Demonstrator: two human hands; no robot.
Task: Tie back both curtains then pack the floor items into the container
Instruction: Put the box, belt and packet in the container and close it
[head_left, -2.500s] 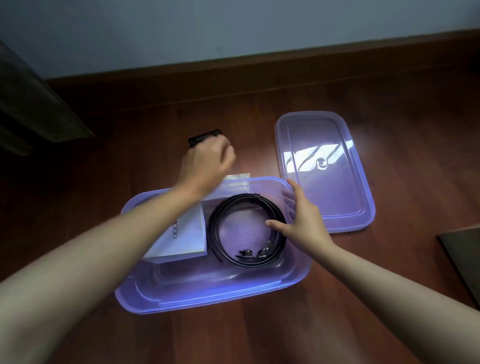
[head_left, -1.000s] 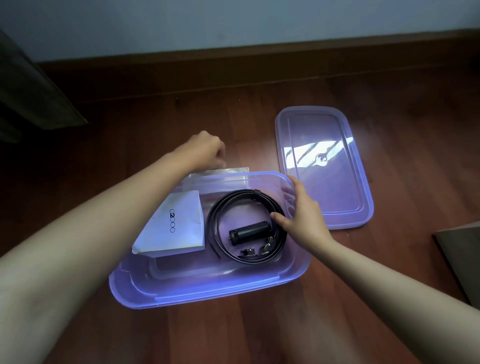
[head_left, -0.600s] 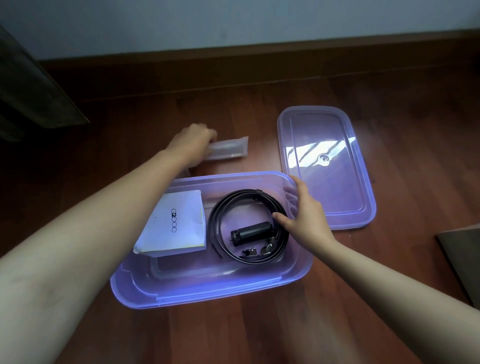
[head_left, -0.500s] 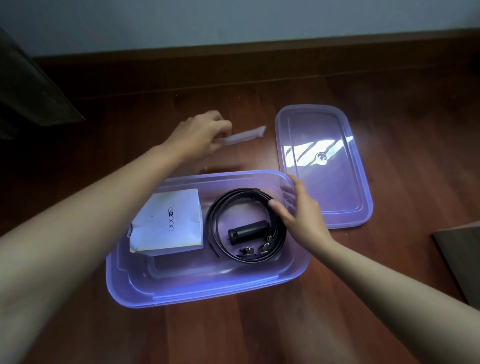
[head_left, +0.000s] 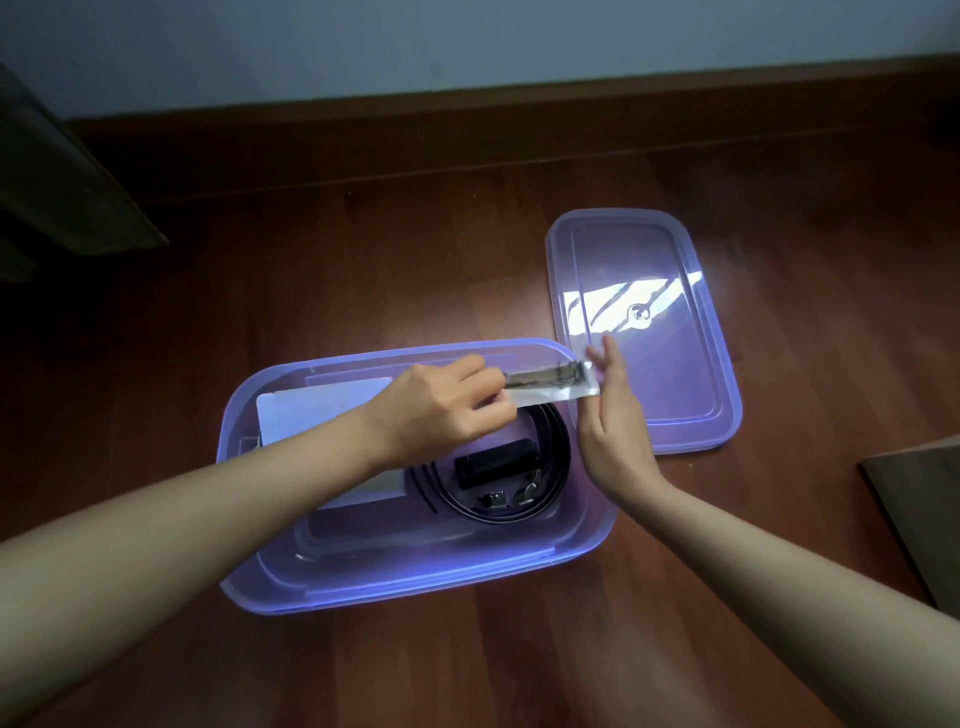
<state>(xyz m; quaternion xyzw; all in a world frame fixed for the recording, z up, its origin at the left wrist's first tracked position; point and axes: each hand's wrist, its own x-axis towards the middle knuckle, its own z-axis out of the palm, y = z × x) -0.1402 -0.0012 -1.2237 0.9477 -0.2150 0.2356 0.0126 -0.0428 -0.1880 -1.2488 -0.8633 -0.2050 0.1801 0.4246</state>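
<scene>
A purple translucent container (head_left: 415, 582) sits on the wooden floor. Inside lie a white booklet (head_left: 311, 410), a coiled black belt (head_left: 558, 467) and a short black cylinder (head_left: 496, 462). My left hand (head_left: 441, 410) pinches one end of a flat clear plastic packet (head_left: 550, 387) and holds it over the container's far right corner. My right hand (head_left: 610, 421) stands at the container's right rim with straight fingers, touching the packet's other end. My left forearm hides part of the booklet.
The container's purple lid (head_left: 644, 332) lies flat on the floor to the right, its near corner against the container. A dark curtain or cloth (head_left: 62, 182) hangs at far left. A brown board edge (head_left: 924, 514) shows at right. Skirting board and wall run behind.
My left hand picked the clear packet off the floor behind the container and carried it right, over the container. My right hand left the belt and rose to meet the packet's end.
</scene>
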